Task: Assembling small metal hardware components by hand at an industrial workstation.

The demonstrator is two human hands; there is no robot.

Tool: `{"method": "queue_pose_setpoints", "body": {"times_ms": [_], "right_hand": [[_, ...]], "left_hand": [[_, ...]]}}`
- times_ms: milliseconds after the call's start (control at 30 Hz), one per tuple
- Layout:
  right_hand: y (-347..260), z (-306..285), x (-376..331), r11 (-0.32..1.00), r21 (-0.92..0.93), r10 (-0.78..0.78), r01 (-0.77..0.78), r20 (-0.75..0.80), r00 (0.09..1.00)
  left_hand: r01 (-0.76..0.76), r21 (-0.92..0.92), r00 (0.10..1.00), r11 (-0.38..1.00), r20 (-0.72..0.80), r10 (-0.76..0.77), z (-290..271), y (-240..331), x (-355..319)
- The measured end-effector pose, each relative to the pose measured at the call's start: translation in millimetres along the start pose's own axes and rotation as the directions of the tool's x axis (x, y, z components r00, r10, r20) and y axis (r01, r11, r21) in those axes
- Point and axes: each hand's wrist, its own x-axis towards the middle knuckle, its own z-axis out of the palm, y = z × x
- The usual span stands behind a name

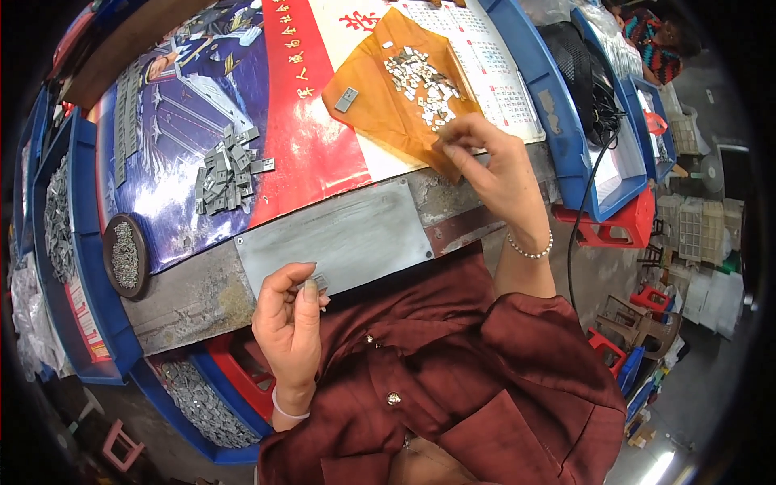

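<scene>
In my left hand (288, 319), thumb and fingers are closed on a small grey rectangular piece (320, 283), just over the near edge of a grey metal plate (339, 241). My right hand (501, 166) is bent with its fingertips pinched together at the near right edge of an orange translucent sheet (368, 101). What those fingertips hold, if anything, I cannot make out. On the sheet lie many small white pieces (420, 77) and a single grey rectangular piece (346, 100). A pile of similar grey pieces (230, 174) sits farther left on the printed poster.
A neat row of grey pieces (125, 121) runs along the poster's (315, 162) left part. A round brown dish (127, 259) of tiny metal bits stands at the table's left edge. Blue bins (89, 234) flank the left side; another blue tray (570, 121) with black cable borders the right.
</scene>
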Motion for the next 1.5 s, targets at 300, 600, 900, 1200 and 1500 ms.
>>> {"method": "queue_pose_setpoints", "body": {"times_ms": [300,600,900,1200,1500], "right_hand": [[16.4,-2.2,17.0,0.974,-0.139,-0.177,0.180,0.038,0.984],[17.5,-7.4,23.5,0.927,-0.243,-0.263,0.287,0.124,0.957],[12.2,-8.3,23.6,0.967,-0.177,-0.155,0.181,0.153,0.976],[2.6,-0.3,16.7,0.988,-0.141,-0.057,0.070,0.095,0.994],[-62.8,58.6,-37.3,0.690,0.708,-0.062,-0.147,0.260,0.964]], "left_hand": [[0.006,-0.004,1.000,1.000,0.009,-0.006,1.3,1.2,0.9],[-0.022,0.015,1.000,1.000,0.007,0.022,1.0,-0.8,0.9],[-0.016,0.013,1.000,1.000,0.017,0.016,0.0,-1.0,0.8],[-0.017,0.024,1.000,1.000,0.007,0.016,1.6,1.3,0.4],[-0.073,-0.007,0.992,0.997,0.100,0.074,19.9,4.8,6.7]]}}
